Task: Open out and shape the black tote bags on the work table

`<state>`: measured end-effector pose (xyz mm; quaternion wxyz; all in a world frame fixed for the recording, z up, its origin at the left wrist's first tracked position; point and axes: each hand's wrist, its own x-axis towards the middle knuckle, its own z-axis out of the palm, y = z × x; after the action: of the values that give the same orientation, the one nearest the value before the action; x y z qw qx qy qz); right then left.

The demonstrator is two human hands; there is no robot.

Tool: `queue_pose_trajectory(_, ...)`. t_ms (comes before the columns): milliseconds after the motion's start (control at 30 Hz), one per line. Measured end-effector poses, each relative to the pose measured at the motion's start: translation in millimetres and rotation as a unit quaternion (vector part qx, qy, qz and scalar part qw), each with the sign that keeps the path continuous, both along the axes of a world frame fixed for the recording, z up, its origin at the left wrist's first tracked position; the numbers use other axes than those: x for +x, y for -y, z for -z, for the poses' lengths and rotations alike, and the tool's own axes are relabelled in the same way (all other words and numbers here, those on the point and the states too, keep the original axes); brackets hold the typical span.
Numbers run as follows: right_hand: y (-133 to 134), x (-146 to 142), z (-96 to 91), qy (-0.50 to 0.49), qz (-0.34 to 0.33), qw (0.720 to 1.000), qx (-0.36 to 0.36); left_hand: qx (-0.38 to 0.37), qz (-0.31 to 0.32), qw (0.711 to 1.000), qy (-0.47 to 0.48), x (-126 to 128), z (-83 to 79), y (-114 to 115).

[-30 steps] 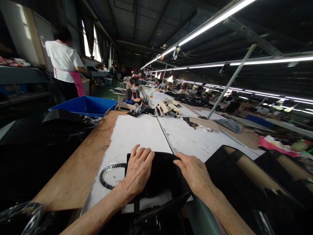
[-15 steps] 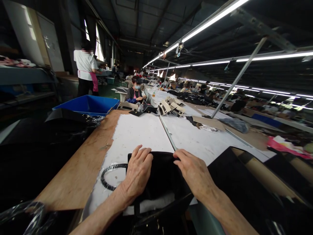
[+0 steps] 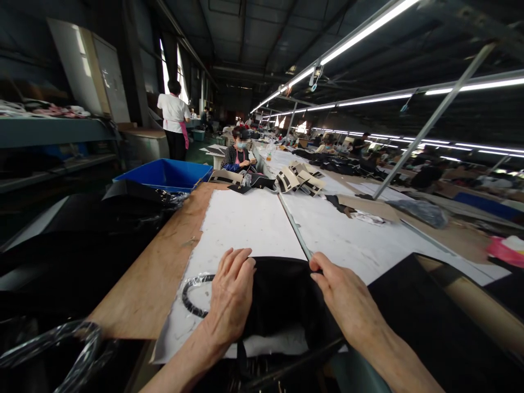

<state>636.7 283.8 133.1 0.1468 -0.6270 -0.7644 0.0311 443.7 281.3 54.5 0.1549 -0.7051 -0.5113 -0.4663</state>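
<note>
A black handbag [image 3: 282, 295] stands mouth toward me at the near edge of the table, its dark inside and a pale patch of lining showing. My left hand [image 3: 233, 289] is closed over the bag's far rim at the left, fingers bent over the edge. At the right end of that rim my right hand [image 3: 344, 300] pinches the edge between thumb and fingers. A bag handle wrapped in clear plastic [image 3: 190, 295] lies on the white sheet just left of my left hand.
White sheeting [image 3: 245, 218] covers the wooden table [image 3: 151, 273]. Black bags [image 3: 442, 316] lie at right, dark pieces [image 3: 82, 245] at left. A blue bin [image 3: 164, 172] stands beyond. Beige pieces [image 3: 298, 177] lie ahead, near a seated person [image 3: 239, 155]; another person [image 3: 174, 117] stands farther left.
The view has turned slightly left, so the surroundings shift right. My right hand has moved outward along the rim, farther from my left hand, and the rim between them looks wider.
</note>
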Motion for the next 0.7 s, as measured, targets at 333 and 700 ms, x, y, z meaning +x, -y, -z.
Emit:
queue_pose_trajectory(333,-1.5,0.4,2.1,0.0,-0.016,1.0,0.024,-0.068,0.006,0.996,-0.063,13.1,-14.0,-7.8)
queue_pose_trajectory(700,-4.7,1.4,3.3,-0.017,-0.013,0.999,0.029,-0.063,0.061,0.995,-0.049,22.0,-14.2,-18.3)
